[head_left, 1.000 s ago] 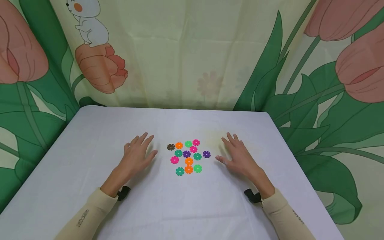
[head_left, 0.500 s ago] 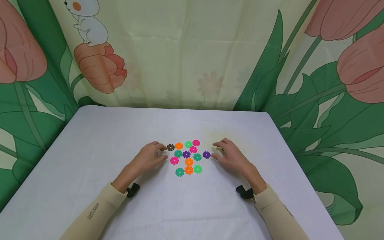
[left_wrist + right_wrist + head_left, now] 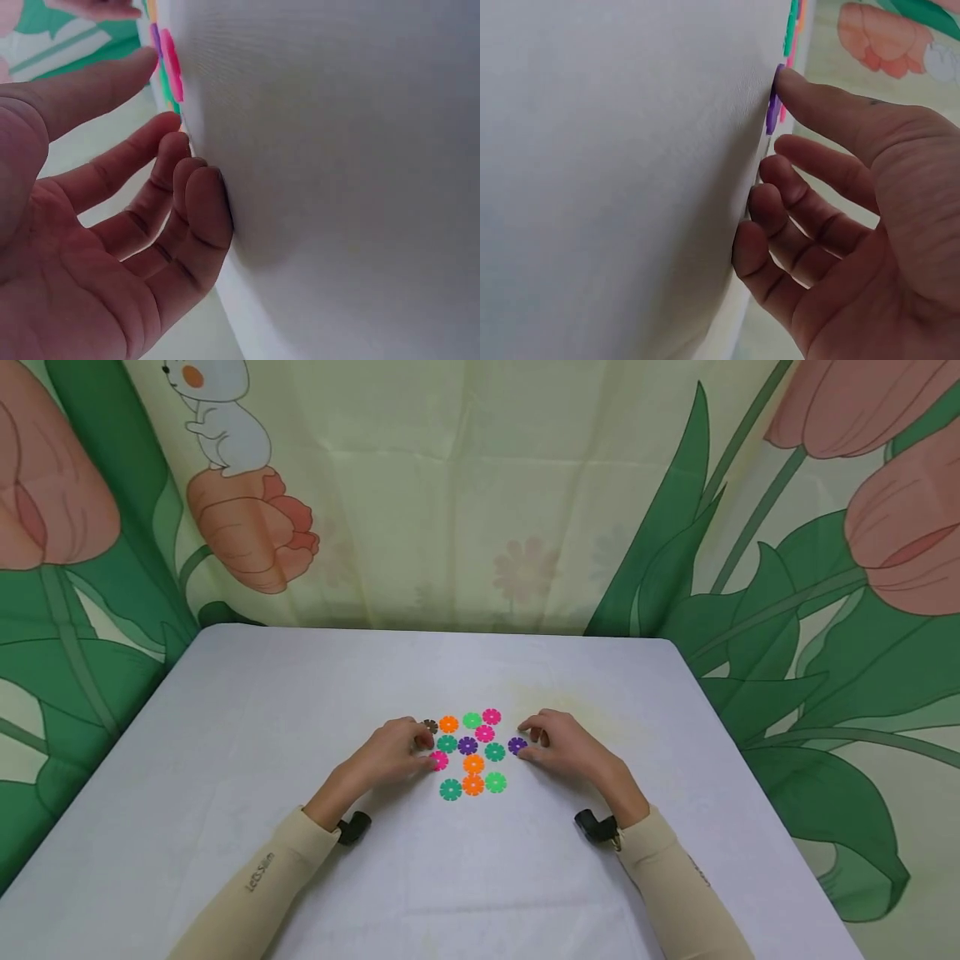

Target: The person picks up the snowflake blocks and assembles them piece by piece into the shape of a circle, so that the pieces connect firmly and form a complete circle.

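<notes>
Several small flat notched discs in pink, orange, green, teal, purple and brown lie in a loose cluster mid-table. At the cluster's left edge is my left hand [image 3: 390,752], fingers bent and thumb apart from them. Its fingertips partly cover the brown disc [image 3: 431,725], while the thumb is at a pink disc [image 3: 440,761]. From the right, my right hand [image 3: 566,743] reaches the outlying purple disc [image 3: 516,744]. The right wrist view has the thumb against that purple disc [image 3: 772,109], the bent fingers standing apart from it. Neither hand visibly grips a disc.
A white cloth covers the table [image 3: 480,877]. Behind it hangs a curtain [image 3: 420,518] printed with tulips and a white animal. Teal [image 3: 451,789], orange [image 3: 473,785] and light green [image 3: 496,782] discs form the cluster's near row.
Both hands have come inward from either side to the cluster's edges, and their spread fingers have bent. The discs appear to lie where they were.
</notes>
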A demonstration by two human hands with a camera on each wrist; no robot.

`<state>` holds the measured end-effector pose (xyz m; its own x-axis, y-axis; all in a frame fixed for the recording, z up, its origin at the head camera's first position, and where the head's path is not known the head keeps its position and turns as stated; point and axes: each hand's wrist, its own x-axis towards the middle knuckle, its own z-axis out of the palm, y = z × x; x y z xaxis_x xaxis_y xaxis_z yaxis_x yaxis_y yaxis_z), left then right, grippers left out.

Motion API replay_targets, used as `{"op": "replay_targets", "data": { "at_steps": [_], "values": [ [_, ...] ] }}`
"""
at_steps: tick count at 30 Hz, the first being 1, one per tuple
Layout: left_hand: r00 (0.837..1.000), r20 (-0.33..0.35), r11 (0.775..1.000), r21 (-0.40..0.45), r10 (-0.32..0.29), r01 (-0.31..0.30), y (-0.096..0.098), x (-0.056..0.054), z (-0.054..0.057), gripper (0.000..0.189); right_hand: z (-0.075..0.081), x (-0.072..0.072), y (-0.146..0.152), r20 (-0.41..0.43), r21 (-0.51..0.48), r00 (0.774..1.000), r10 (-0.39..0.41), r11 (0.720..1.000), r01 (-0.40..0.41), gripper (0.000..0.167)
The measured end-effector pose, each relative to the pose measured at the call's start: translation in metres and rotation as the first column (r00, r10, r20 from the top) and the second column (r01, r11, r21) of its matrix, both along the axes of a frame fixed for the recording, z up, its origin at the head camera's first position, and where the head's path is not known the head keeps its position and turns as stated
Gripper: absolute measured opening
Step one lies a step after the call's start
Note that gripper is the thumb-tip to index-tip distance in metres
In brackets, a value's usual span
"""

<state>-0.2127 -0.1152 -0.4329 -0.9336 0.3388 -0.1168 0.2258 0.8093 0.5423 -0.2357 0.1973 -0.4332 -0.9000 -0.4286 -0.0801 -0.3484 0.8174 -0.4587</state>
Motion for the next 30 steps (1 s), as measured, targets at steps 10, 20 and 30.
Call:
{"op": "replay_targets", "data": {
  "at_steps": [10, 20, 30],
  "values": [
    [0.999, 0.040, 0.999, -0.037, 0.024, -0.023, 0.014, -0.001, 0.004, 0.034, 0.000, -0.006, 0.002, 0.030, 0.013, 1.000, 0.007, 1.000, -0.007, 0.035],
    [0.999, 0.016, 0.998, -0.048, 0.028, -0.028, 0.014, 0.001, 0.003, 0.032, -0.001, -0.005, 0.002, 0.026, -0.033, 0.999, 0.030, 0.999, -0.029, 0.032],
    [0.999, 0.022, 0.999, -0.030, 0.033, -0.032, 0.012, 0.002, 0.004, 0.030, 0.001, -0.005, -0.002, 0.033, -0.040, 0.999, 0.008, 0.999, -0.006, 0.031]
  ]
}}
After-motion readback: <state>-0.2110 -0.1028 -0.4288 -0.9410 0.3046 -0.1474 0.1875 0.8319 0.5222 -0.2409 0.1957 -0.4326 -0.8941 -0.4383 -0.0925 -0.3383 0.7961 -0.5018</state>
